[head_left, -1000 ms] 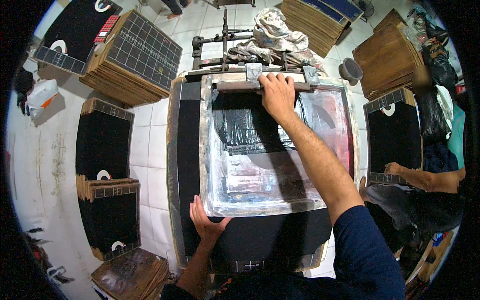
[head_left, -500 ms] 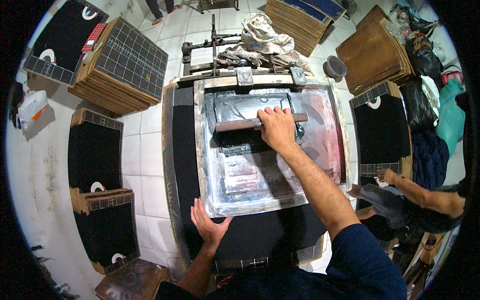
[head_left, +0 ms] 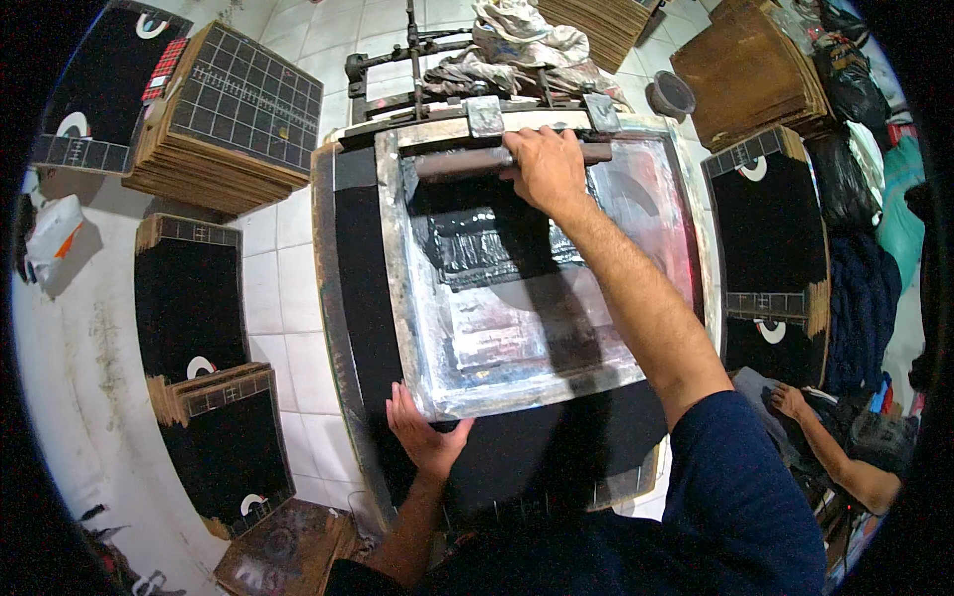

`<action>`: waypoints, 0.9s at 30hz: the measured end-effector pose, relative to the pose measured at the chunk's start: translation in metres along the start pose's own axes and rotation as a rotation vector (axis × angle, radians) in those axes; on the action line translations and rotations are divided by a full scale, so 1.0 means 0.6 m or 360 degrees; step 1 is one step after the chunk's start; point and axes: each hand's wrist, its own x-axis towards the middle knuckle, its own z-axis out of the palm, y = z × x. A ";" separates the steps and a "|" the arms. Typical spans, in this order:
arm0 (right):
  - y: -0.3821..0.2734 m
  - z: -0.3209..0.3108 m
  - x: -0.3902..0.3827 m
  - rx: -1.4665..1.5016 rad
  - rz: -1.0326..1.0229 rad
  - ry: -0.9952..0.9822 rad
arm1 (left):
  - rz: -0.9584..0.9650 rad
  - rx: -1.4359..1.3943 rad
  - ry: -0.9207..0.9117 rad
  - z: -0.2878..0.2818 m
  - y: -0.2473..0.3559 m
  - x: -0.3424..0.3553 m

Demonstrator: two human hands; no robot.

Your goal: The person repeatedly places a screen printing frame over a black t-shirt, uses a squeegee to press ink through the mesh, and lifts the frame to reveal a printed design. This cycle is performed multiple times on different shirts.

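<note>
A screen printing frame (head_left: 397, 288) with a pale, ink-stained wooden border lies on a black-topped board (head_left: 363, 238). My right hand (head_left: 549, 174) is closed over the long brown handle of a squeegee (head_left: 462, 163), which lies crosswise near the frame's far end. Wet black ink (head_left: 487, 243) spreads over the mesh on the near side of the squeegee; the shadow of my arm darkens part of it. At the frame's near left corner, my left hand (head_left: 427, 432) grips the border, fingers along the side and thumb at the front edge.
Two metal clamps (head_left: 485, 117) hold the frame's far edge, with crumpled stained cloths (head_left: 532, 45) behind. Stacks of boards stand left (head_left: 243, 114) and right (head_left: 755, 74). A grey bucket (head_left: 671, 96) sits at the far right. Another person's arm (head_left: 835, 452) reaches in at right.
My right hand has pushed the squeegee away from me to the far end of the frame. My left hand stays at the corner. The other person's arm has shifted lower in view.
</note>
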 end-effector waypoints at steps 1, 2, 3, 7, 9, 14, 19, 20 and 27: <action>-0.007 -0.007 -0.030 -0.0016 -0.0022 0.0060 | -0.0012 -0.0007 -0.0004 0.000 0.001 0.000; -0.012 -0.014 -0.060 -0.0017 -0.0006 0.0017 | -0.0088 -0.0046 -0.0060 -0.001 0.001 0.000; -0.021 -0.018 -0.095 -0.0011 -0.0007 0.0003 | -0.0066 -0.0070 -0.0048 -0.002 0.002 0.000; -0.044 -0.023 -0.192 0.0054 -0.0008 0.0104 | -0.0056 -0.0201 -0.0003 -0.008 0.005 0.003; -0.046 -0.021 -0.203 0.0081 -0.0015 0.0185 | -0.0017 -0.0301 0.0047 -0.013 0.008 0.009; -0.044 -0.014 -0.205 0.0124 -0.0034 0.0284 | -0.0316 -0.0607 -0.0081 -0.029 0.020 0.025; -0.039 -0.013 -0.218 0.0136 -0.0039 0.0405 | -0.0409 -0.1036 -0.0018 -0.038 0.033 0.016; -0.038 -0.016 -0.212 0.0144 -0.0027 0.0424 | -0.0427 -0.1185 0.0044 -0.038 0.034 0.013; -0.014 -0.072 -0.126 0.0233 0.0016 -0.0012 | -0.0414 -0.1323 0.0007 -0.024 0.023 0.007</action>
